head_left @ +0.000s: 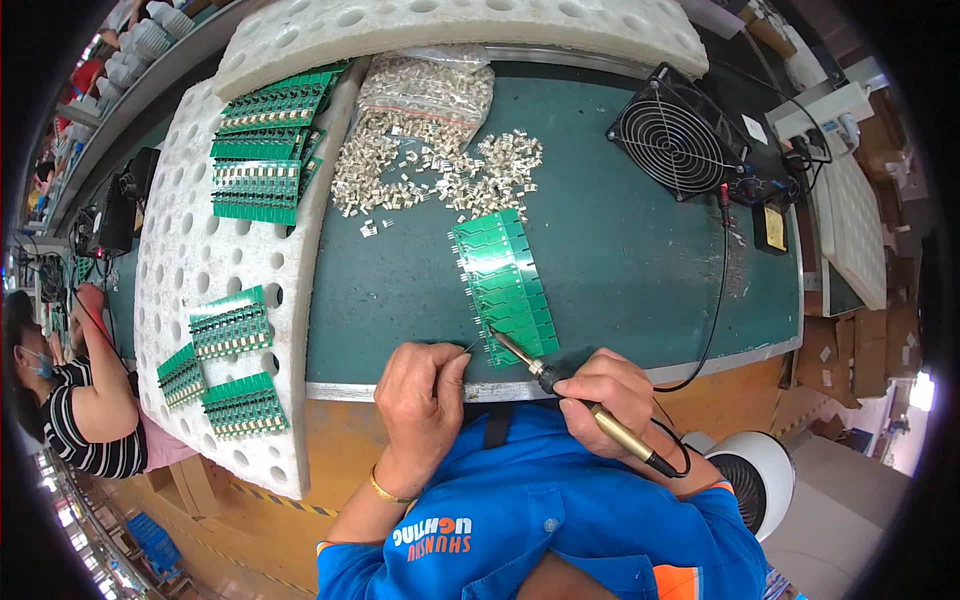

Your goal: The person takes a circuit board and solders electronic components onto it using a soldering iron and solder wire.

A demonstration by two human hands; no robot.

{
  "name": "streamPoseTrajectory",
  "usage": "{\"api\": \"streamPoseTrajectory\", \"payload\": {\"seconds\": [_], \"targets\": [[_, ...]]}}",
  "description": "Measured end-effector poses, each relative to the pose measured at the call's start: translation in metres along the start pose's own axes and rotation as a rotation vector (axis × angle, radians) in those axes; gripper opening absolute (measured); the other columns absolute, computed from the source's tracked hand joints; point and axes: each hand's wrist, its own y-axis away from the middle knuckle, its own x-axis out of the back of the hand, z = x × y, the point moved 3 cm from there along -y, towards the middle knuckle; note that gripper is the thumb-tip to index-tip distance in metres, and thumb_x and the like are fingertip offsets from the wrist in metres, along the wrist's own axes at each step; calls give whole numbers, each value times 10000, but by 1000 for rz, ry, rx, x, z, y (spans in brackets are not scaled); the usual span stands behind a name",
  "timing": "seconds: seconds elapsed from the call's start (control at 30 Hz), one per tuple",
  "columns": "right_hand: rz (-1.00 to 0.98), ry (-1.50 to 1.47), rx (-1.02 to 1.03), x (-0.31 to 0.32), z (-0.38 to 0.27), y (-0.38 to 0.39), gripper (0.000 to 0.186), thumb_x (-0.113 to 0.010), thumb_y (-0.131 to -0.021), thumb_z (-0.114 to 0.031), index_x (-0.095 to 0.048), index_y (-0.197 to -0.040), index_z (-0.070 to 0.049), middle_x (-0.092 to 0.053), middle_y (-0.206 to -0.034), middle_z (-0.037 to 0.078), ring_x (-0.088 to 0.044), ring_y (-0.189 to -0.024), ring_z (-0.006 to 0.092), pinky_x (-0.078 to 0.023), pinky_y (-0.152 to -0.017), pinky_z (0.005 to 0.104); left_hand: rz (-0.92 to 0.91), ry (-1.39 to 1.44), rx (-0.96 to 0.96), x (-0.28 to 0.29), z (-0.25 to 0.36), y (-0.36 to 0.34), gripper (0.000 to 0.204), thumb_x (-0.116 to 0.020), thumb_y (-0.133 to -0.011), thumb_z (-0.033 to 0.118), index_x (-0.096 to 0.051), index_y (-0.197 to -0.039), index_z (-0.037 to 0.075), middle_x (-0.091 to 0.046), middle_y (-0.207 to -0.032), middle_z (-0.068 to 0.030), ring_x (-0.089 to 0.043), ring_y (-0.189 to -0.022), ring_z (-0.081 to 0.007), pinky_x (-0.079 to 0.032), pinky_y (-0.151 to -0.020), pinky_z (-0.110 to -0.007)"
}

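Right hand (607,388): closed around the soldering iron (575,395), tip on the near end of the green circuit board strip (505,285).
Left hand (420,395): pinched on a thin solder wire (468,346) fed toward the tip.
Strip: flat on the bench (640,250).
Technique: a brief touch per joint is advisable.

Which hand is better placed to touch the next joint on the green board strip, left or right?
Right. The right hand holds the soldering iron, tip at the green board strip's near end. The left hand holds only thin wire beside it.
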Motion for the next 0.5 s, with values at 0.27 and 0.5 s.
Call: {"api": "streamPoseTrajectory", "payload": {"seconds": [0.27, 0.5], "targets": [[-6, 11, 8, 0, -4, 0, 233, -744, -650, 24, -665, -865, -21, -601, -656, 70, -550, -503, 195, -425, -484, 306, -27, -22, -31, 1, 0, 2, 102, -717, -804, -23, -621, -821, 9, -613, -756, -110, -596, -648, -244, -469, -578, -324], [-50, 37, 46, 2, -5, 5, 154, -716, -777, -65, -647, -902, -7, -598, -685, 87, -537, -517, 209, -434, -482, 309, -31, -32, -51, 1, 1, 5, 119, -730, -784, -31, -627, -824, 13, -619, -758, -110, -603, -660, -249, -471, -588, -323]]}}
